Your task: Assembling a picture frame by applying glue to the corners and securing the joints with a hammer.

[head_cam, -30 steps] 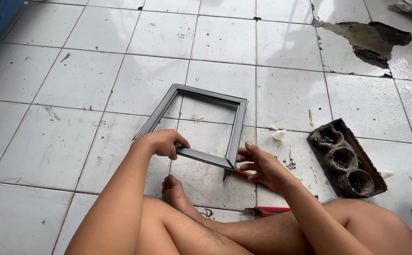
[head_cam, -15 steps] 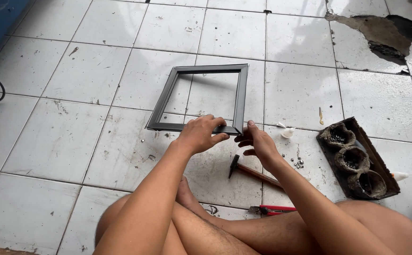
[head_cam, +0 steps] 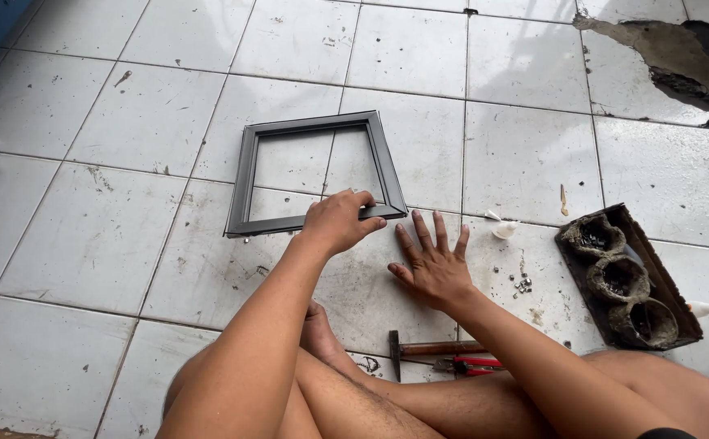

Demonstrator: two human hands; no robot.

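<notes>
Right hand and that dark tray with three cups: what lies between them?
In the head view, small screws on bare tile lie between the right hand and the tray.

You sit on a white tile floor, stained, with a broken patch far right. On it lie a grey frame, hammer, red pliers, small screws, and a dark tray of three cups.

No packages, labels, signs or screens appear on the white tiled floor around the seated person; the nearest thing to a container is a dark, grimy tray of three round cups, lying right of the grey square frame.
</notes>
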